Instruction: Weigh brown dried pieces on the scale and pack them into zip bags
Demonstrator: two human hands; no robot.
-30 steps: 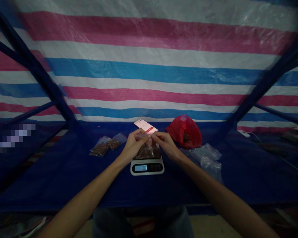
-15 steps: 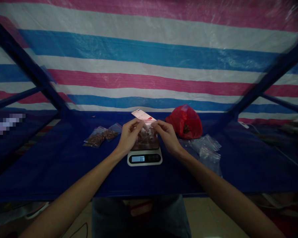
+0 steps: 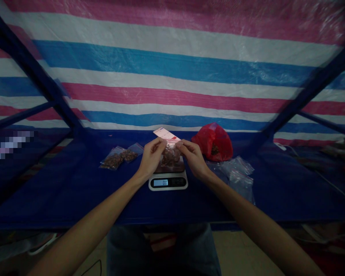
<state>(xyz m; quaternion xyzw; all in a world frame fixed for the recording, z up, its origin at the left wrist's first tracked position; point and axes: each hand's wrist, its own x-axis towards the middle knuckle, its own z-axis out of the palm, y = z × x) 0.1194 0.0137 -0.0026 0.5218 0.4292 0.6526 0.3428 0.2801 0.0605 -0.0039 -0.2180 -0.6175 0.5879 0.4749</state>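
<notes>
Left hand (image 3: 153,154) and right hand (image 3: 191,154) pinching top edge of clear bag (image 3: 171,154) of brown bits, one at each side, grips narrow. Bag hanging over scale (image 3: 175,187) between table (image 3: 89,191)'s front and back edges; touching or not, too dim to tell. Display (image 3: 161,183) showing 0.0. Phone (image 3: 162,133) lying toward back edge, filled bags (image 3: 113,161) resting left, red bag (image 3: 201,140) sitting right, flat bags (image 3: 243,182) lying nearer front edge.
</notes>
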